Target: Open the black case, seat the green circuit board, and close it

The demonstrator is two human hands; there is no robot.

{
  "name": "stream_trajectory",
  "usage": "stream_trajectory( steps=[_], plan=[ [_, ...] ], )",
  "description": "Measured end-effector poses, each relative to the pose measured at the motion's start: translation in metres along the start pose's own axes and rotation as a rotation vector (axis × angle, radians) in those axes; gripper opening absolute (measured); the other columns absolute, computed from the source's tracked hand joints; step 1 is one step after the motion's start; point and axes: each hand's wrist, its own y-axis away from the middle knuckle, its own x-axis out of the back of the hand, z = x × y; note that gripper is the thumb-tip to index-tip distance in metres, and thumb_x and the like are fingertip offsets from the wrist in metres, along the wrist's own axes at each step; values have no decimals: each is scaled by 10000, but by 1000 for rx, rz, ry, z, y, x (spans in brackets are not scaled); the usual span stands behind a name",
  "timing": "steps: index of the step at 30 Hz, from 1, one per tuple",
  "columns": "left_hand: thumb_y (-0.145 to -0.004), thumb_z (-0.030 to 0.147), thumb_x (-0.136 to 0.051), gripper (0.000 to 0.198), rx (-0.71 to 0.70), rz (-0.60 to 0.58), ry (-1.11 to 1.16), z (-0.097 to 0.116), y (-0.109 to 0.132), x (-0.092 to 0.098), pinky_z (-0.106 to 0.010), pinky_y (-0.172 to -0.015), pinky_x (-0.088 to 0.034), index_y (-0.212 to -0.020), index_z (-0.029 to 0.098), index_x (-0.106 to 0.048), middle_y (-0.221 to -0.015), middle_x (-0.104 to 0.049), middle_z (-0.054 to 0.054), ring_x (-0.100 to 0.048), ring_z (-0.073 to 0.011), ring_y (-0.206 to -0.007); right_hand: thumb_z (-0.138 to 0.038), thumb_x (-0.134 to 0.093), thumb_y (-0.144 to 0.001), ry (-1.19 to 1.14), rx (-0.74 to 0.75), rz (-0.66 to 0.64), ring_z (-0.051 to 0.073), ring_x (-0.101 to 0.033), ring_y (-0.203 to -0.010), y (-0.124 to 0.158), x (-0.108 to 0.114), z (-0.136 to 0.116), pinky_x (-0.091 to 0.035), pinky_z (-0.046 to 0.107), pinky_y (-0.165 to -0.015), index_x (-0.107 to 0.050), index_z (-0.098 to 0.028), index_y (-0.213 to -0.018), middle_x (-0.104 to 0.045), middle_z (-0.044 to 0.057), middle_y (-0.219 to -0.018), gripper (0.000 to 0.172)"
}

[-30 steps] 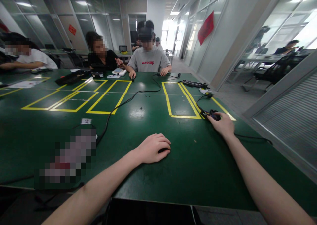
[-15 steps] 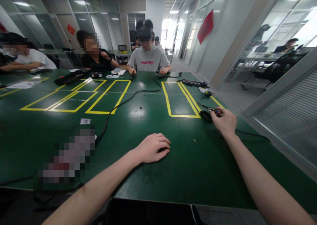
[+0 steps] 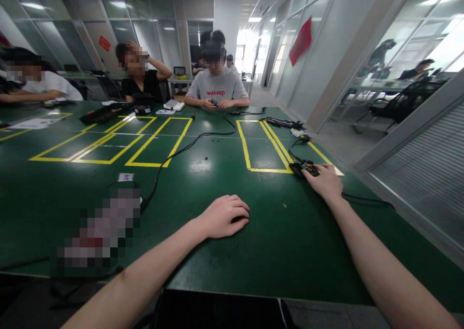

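My left hand (image 3: 224, 217) rests knuckles-up on the green table (image 3: 224, 266) near the front middle, fingers curled under over a dark spot that I cannot make out. My right hand (image 3: 325, 180) reaches far right, with its fingertips closed on a small black corded device (image 3: 306, 167) that has coloured bits on it. The device lies at the corner of a yellow tape rectangle (image 3: 266, 148). Its thin cable loops back toward a small plug (image 3: 305, 137).
A long black cable (image 3: 174, 155) runs across the table from the far side to the near left. More yellow tape boxes (image 3: 108, 143) mark the left half. A black tool (image 3: 284, 122) lies far right. Three people sit at the far and left edges.
My right hand lifted the small black device slightly half a second ago and has lowered it back to the table. The person in black raised an arm to the head. My left hand stayed put.
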Motion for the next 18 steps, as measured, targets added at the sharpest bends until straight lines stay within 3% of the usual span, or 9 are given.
stream_trajectory(
  steps=[10, 15, 18],
  plan=[
    [-971, 234, -610, 140, -10, 10, -1, -1, -1, 1, -349, -894, -515, -942, 195, -741, -1111, -764, -46, -686, -208, -1044, -430, -557, -905, -126, 24, -80, 322, -703, -1005, 14, 13, -40, -571, 423, -797, -696, -244, -1279, -722, 114, -1235, 440],
    [-985, 254, -579, 163, -1, 25, 21, -3, -1, 0, -347, -904, -525, -959, 207, -733, -1094, -767, -51, -689, -206, -1029, -383, -576, -906, -233, 214, -163, 330, -709, -1057, 38, 21, -81, -586, 440, -825, -692, -254, -1251, -715, 98, -1275, 387],
    [-988, 248, -561, 170, 6, 97, 5, -5, -1, 2, -364, -927, -523, -1042, 212, -718, -1141, -754, -61, -679, -214, -1050, -326, -590, -902, -399, 449, -227, 296, -707, -1070, 64, 30, -113, -586, 423, -874, -673, -255, -1244, -714, 87, -1255, 359]
  ],
)
